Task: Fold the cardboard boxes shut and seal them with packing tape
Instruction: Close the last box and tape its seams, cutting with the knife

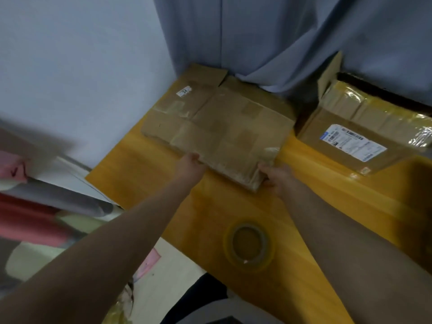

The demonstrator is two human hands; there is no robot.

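With the left hand (190, 163) and right hand (275, 176) both gripping the near edge of the flattened cardboard box (217, 122) on the yellow worktop (145, 178), a hasty pull could tear its worn creases or knock the tape roll (249, 245) lying nearer the person.

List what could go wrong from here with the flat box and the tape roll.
1. The curtain drapes over the far edge of the flattened box, which the left hand and right hand grip at its near edge; lifting it may snag the cloth.
2. The tape roll lies between the forearms, not far from the edge of the table; an arm could knock it off.
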